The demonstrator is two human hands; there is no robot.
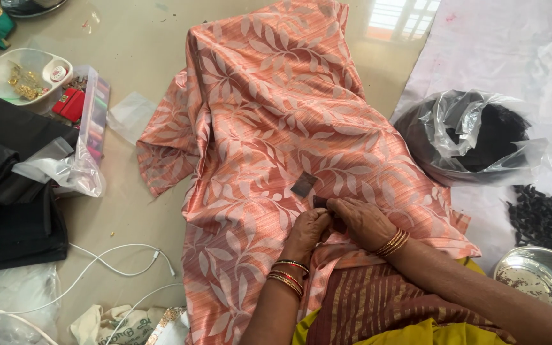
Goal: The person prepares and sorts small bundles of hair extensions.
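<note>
Together, left hand point(309, 231) and right hand point(362, 220) fingers pinch a small dark patch point(319, 202) on peach leaf-patterned fabric point(269, 115).

Before us, peach-orange cloth point(269, 121) with pale leaf pattern, black folded fabric point(7, 191), maroon gold-striped garment point(365, 300).

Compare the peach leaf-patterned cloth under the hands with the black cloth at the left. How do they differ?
The peach cloth has a pale leaf pattern; the black cloth is plain. The peach cloth lies spread out in loose folds across the floor, while the black cloth sits folded in a stack. The left hand and right hand both rest on the peach cloth; neither touches the black cloth. Both lie on the same floor.
</note>
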